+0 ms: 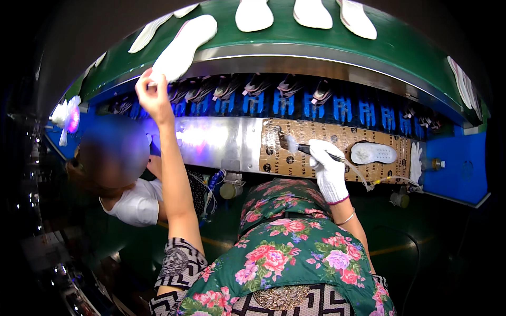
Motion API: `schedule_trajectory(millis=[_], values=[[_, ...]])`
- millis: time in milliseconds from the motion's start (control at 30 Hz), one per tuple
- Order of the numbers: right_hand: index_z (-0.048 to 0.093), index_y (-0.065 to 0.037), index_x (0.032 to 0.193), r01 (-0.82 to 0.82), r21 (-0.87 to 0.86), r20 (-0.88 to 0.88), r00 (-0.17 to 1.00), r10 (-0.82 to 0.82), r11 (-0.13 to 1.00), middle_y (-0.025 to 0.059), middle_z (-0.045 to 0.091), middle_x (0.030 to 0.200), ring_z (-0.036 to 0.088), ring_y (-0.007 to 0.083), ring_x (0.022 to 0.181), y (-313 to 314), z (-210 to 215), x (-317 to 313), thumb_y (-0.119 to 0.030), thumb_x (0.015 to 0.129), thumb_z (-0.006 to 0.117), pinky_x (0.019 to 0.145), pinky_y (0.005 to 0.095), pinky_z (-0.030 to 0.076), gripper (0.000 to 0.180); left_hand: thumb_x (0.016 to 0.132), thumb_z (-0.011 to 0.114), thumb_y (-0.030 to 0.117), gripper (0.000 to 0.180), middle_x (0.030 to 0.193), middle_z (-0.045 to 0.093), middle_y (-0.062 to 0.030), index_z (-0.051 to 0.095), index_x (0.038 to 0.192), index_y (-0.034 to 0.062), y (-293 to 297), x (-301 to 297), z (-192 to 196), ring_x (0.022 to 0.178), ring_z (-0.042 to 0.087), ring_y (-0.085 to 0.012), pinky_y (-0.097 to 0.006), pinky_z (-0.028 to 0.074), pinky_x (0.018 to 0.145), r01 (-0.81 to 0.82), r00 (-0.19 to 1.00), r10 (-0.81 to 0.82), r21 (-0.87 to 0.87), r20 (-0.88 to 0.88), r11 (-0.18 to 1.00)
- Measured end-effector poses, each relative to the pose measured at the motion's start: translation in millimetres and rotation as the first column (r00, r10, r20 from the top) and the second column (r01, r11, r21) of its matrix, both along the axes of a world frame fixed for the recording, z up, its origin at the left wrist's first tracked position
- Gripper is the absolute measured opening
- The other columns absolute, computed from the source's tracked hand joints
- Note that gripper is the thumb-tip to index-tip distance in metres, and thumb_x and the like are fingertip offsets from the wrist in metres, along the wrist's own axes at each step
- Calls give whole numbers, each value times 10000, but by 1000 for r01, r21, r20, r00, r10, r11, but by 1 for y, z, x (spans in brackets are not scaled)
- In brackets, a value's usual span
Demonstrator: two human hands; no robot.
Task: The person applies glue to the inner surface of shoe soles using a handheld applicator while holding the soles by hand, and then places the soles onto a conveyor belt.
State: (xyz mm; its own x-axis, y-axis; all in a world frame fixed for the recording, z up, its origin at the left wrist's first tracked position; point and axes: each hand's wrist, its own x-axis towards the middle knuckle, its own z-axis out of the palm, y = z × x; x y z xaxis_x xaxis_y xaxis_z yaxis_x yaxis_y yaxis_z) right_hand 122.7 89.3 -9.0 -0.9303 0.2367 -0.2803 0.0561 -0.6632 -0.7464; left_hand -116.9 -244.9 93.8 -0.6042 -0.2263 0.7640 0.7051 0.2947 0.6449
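Note:
My bare left hand [156, 100] reaches up to the green belt, its thumb and fingers closed on the near end of a white shoe sole [187, 46]. The sole lies slanted at the belt's edge. My right hand [328, 167], in a white knitted glove, is closed round the dark handle of a brush [302, 148]. The brush's bristles point left, over the cardboard-covered part of the bench. A thin clear tube [358, 174] runs from near that hand to the right. Beside the glove, another white sole [373, 153] lies on the cardboard [279, 163].
Several more white soles [312, 13] lie on the green belt [224, 39]. Under it stands a row of blue holders [283, 104] with shoe uppers [289, 85]. A spare white glove [416, 160] lies at the bench's right end. Another person [134, 203] sits close on the left.

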Motion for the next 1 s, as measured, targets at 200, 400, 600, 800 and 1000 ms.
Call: schedule_trajectory(millis=[200, 400, 600, 800, 1000], values=[[676, 29, 953, -109, -92, -194, 977, 90, 990, 84, 651, 824, 597, 142, 648, 7, 45, 0, -13, 813, 699, 570, 263, 500, 149, 985, 417, 226, 270, 992, 624, -128, 515, 1133, 22, -27, 100, 9, 884, 646, -245, -366, 541, 798, -269, 962, 237, 304, 138, 914], [695, 27, 931, -274, 203, -248, 914, 321, 940, 95, 678, 904, 644, 135, 773, 0, 79, -4, 20, 786, 722, 674, 255, 530, 148, 938, 471, 253, 329, 935, 669, -137, 582, 1104, -8, 32, 126, -57, 813, 671, -226, -338, 555, 759, 155, 648, -481, 516, 591, 842], [697, 27, 997, -281, 471, -117, 920, 375, 836, 79, 691, 950, 646, 112, 828, -12, 78, -1, 12, 797, 739, 733, 240, 528, 205, 928, 504, 231, 333, 989, 678, -160, 596, 1106, -34, 110, 151, -128, 871, 676, -231, -363, 557, 820, 137, 145, -854, 845, 499, 517], [693, 13, 961, -267, 445, -52, 945, 322, 855, 46, 676, 899, 633, 87, 787, -10, 69, -1, 17, 797, 737, 682, 217, 519, 169, 969, 338, 608, 736, 1267, 596, -175, 455, 1372, 3, 134, 214, -148, 1146, 596, -295, -440, 455, 1015, -108, -34, -968, 962, 249, 251], [693, 34, 872, -220, 471, -74, 955, 287, 854, 79, 685, 881, 636, 126, 757, -11, 66, -6, 59, 772, 721, 696, 243, 512, 107, 732, 179, 933, 1177, 1183, 611, -245, 449, 1370, -18, 143, 216, -136, 1028, 628, -421, -514, 499, 917, -175, -177, -980, 982, -96, -65]])
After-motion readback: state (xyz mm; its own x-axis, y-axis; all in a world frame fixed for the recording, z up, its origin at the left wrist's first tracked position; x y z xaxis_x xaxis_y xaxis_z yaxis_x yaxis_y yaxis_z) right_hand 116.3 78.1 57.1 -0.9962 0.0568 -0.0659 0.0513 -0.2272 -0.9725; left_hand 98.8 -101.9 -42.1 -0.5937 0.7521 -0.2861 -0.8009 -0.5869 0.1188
